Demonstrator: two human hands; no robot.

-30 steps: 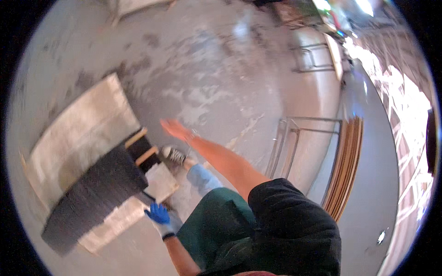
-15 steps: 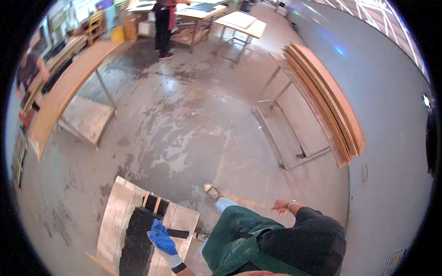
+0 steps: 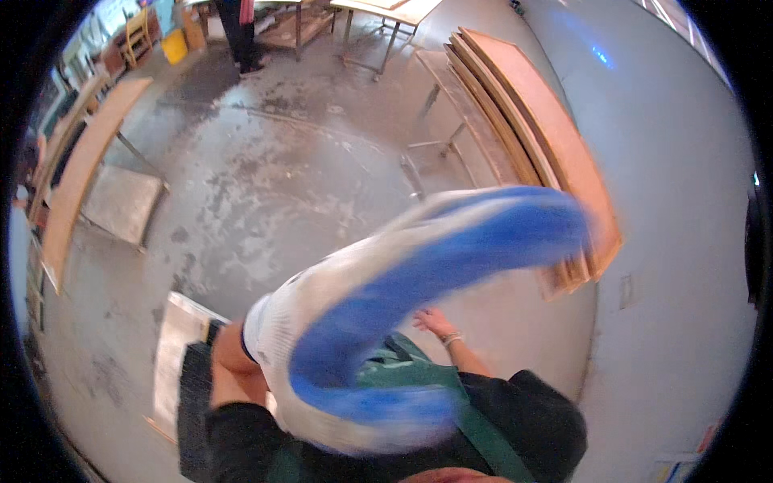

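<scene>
My left hand (image 3: 330, 338), in a white knit glove with a blue coated palm, is raised close up and blurred by motion. Its thumb and fingers curve well apart in a wide C, with nothing between them. Lower down, my bare right hand (image 3: 436, 322) hangs beside the green apron (image 3: 415, 366), a bracelet at its wrist. Its fingers look loosely spread and hold nothing. At the lower left lies a pale board (image 3: 171, 342) bearing a dark, rough-edged black slab (image 3: 195, 402), both partly hidden by my left arm.
Brown panels (image 3: 539, 121) lean stacked on a metal frame at the right, beside the grey wall (image 3: 660, 185). A long wooden board (image 3: 88, 173) and a low platform (image 3: 125, 201) stand at the left. Far off, a person (image 3: 239, 36) stands near worktables (image 3: 386, 10).
My left hand has left the black pieces on the board and come up close, across the middle. My right hand has shifted left and up. The whole view has shifted.
</scene>
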